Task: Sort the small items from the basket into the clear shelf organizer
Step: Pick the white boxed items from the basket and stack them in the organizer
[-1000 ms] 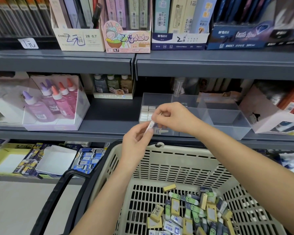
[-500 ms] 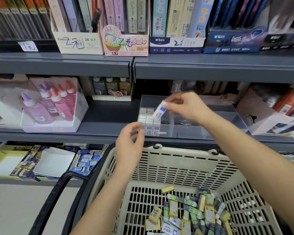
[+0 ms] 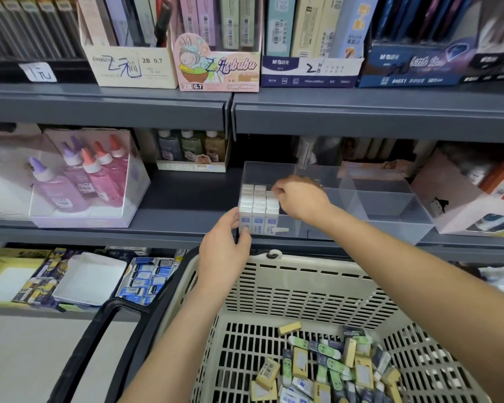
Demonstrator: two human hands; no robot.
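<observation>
Hands at clear organizer (image 3: 390,202)
Right hand (image 3: 301,199) pinches white eraser (image 3: 271,195) atop stack (image 3: 258,212); left hand (image 3: 224,253) at 7 o'clock grips the corner, basket (image 3: 303,273) at 6.

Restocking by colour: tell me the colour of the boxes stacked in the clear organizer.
The stacked boxes are white with blue front labels; head view shows it.

Head view, forward-down, near basket (image 3: 303,274)
</observation>
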